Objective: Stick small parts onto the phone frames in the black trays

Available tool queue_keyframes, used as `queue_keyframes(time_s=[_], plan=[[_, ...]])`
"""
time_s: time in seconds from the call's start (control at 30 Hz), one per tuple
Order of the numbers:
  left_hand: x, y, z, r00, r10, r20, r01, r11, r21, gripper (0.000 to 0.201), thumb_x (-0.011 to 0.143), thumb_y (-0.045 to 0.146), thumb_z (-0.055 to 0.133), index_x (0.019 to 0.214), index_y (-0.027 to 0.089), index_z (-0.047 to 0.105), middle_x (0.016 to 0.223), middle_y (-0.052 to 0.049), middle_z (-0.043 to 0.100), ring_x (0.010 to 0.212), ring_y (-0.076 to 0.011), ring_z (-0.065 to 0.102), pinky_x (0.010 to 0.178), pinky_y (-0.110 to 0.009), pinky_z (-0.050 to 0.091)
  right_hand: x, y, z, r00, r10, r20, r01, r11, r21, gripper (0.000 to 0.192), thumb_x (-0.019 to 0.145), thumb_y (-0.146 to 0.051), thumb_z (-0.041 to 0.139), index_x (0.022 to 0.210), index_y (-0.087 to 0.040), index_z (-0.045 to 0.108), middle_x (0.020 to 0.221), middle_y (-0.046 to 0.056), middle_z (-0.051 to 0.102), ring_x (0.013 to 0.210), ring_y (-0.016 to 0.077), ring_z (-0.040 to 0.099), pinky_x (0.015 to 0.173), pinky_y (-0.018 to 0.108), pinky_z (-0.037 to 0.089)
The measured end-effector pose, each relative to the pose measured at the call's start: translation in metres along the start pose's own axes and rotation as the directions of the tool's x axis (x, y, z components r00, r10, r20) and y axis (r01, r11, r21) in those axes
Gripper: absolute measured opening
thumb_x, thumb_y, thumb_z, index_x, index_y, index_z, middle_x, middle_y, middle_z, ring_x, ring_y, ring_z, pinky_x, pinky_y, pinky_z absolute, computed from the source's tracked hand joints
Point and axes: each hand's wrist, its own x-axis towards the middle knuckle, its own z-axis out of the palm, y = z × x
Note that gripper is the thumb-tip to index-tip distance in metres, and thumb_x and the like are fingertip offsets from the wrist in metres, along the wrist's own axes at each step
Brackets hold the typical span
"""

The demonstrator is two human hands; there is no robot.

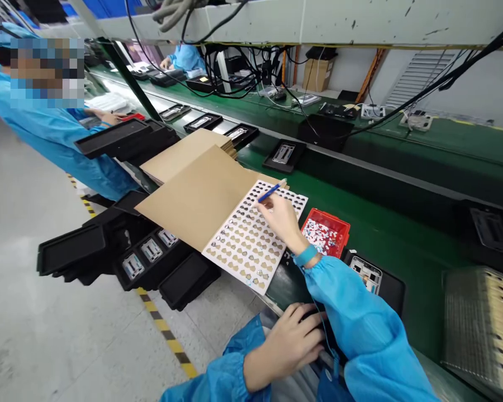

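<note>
My right hand [279, 218] is closed round a slim blue pen-like tool [270, 191] with a pale end; its exact kind is unclear. It hovers over or touches a white sheet [235, 268] bearing rows of small die-cut pieces, dark at the far end and on part of the left side, tan elsewhere. A brown cardboard sheet [197, 201] adjoins the sheet's left side. Lower down, my left hand [291, 340] lies by my lap at the bench edge, fingers slightly apart, holding nothing visible. Beside my right wrist sits a red tray [341, 226] of small white and coloured bits.
A device part [366, 273] in a black tray lies right of my forearm. Black trays [285, 155] stand along the green bench [385, 223]; others [151, 251] are stacked at left. A slotted stack [469, 324] is at right. Cables hang overhead. A co-worker [46, 123] stands left.
</note>
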Motion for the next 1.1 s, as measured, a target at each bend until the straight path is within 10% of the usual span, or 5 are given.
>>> queue_keyframes(time_s=[0.5,0.6,0.73,0.93,1.1], plan=[[-0.014,0.0,0.022,0.997,-0.065,0.034,0.068,0.995,-0.071,0.015,0.1,0.033,0.071,0.106,0.02,0.068,0.109,-0.011,0.077,0.112,-0.0276,0.068,0.096,-0.042,0.056,0.001,-0.028,0.009,0.999,0.005,0.044,0.003,0.985,-0.175,0.022,0.109,-0.015,0.061,0.127,-0.02,0.073,0.116,0.015,0.083,0.111,0.0318,0.081,0.094,0.039,0.06],[-0.008,0.001,0.015,0.996,-0.074,0.041,0.08,0.982,-0.173,0.01,0.098,0.027,0.072,0.105,0.021,0.068,0.12,-0.012,0.078,0.119,-0.0275,0.068,0.1,-0.041,0.056,-0.011,-0.018,-0.014,0.996,0.038,-0.075,-0.032,0.996,0.089,0.011,0.109,-0.026,0.068,0.114,-0.02,0.074,0.114,0.012,0.084,0.108,0.0291,0.081,0.094,0.04,0.061],[0.012,0.003,-0.013,0.967,-0.243,-0.077,0.176,0.855,-0.488,0.005,0.105,0.026,0.066,0.102,0.023,0.068,0.115,-0.006,0.082,0.108,-0.0221,0.075,0.095,-0.036,0.06,-0.06,0.002,-0.055,0.986,0.167,-0.021,-0.097,0.668,0.738,0.03,0.091,-0.045,0.087,0.099,-0.021,0.071,0.094,0.008,0.083,0.084,0.0246,0.082,0.064,0.029,0.061],[0.05,0.008,-0.056,0.742,-0.597,-0.305,0.228,0.653,-0.723,0.016,0.108,0.019,0.063,0.114,0.025,0.076,0.101,-0.003,0.081,0.091,-0.0165,0.076,0.083,-0.027,0.062,-0.179,0.019,-0.097,0.942,0.298,0.153,-0.256,0.344,0.903,0.038,0.081,-0.047,0.096,0.094,-0.02,0.074,0.081,0.004,0.08,0.072,0.0196,0.078,0.05,0.021,0.053],[0.08,0.013,-0.053,0.84,-0.474,-0.264,0.151,0.671,-0.725,0.012,0.104,0.016,0.07,0.109,0.025,0.078,0.095,0.0,0.08,0.088,-0.014,0.076,0.081,-0.023,0.062,-0.245,0.03,-0.099,0.884,0.436,0.17,-0.282,0.208,0.936,0.038,0.08,-0.045,0.099,0.095,-0.021,0.075,0.072,0.001,0.077,0.069,0.0179,0.077,0.049,0.019,0.054]])
